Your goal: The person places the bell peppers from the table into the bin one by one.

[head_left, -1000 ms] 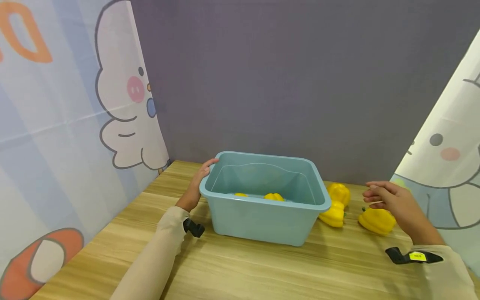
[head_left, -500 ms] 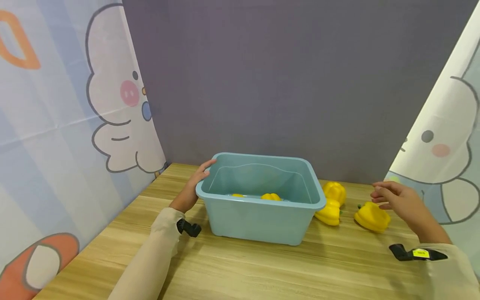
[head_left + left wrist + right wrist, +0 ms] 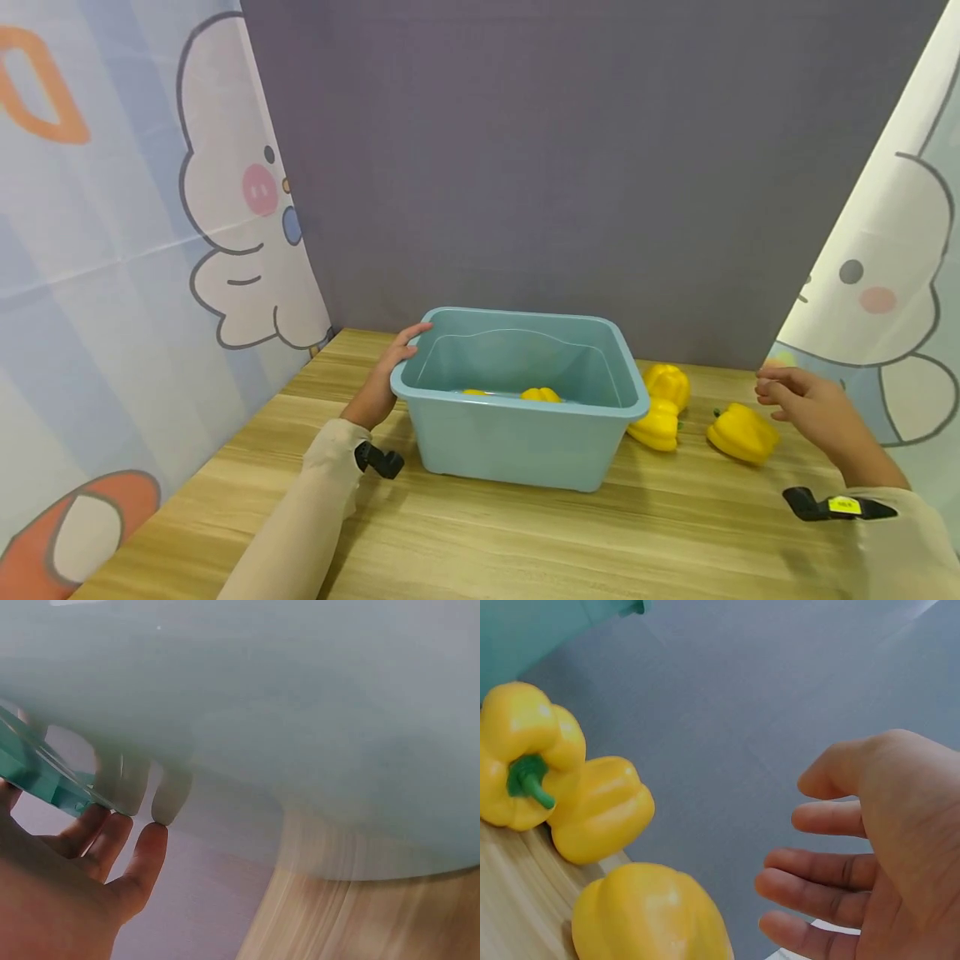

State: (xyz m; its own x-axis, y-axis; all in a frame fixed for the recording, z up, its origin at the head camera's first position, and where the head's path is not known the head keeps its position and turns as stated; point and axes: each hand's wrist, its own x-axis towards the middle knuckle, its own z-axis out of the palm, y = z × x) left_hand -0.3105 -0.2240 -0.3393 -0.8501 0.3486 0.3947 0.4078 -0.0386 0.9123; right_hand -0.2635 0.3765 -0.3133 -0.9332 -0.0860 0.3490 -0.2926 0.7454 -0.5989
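Observation:
A light blue plastic bin point(image 3: 517, 442) stands on the table. My left hand point(image 3: 384, 375) holds its left rim, with fingertips point(image 3: 156, 834) against the outer wall in the left wrist view. Inside the bin, a yellow bell pepper point(image 3: 540, 394) and part of another yellow one point(image 3: 475, 392) show above the front rim. My right hand point(image 3: 810, 408) hovers at the right with loosely bent fingers and holds nothing. Nearest to it, a yellow bell pepper point(image 3: 742, 433) with a green stem lies on its side.
Right of the bin, two more yellow bell peppers lie together, the front one point(image 3: 655, 427) partly behind the bin and the other point(image 3: 667, 385) farther back. A grey panel point(image 3: 525, 167) rises behind the wooden table point(image 3: 465, 542). Printed cartoon curtains point(image 3: 127, 275) flank it.
My right hand has shifted right, away from the lone bell pepper, which has tipped slightly. The left hand stays at the bin's rim. The head view has turned a little.

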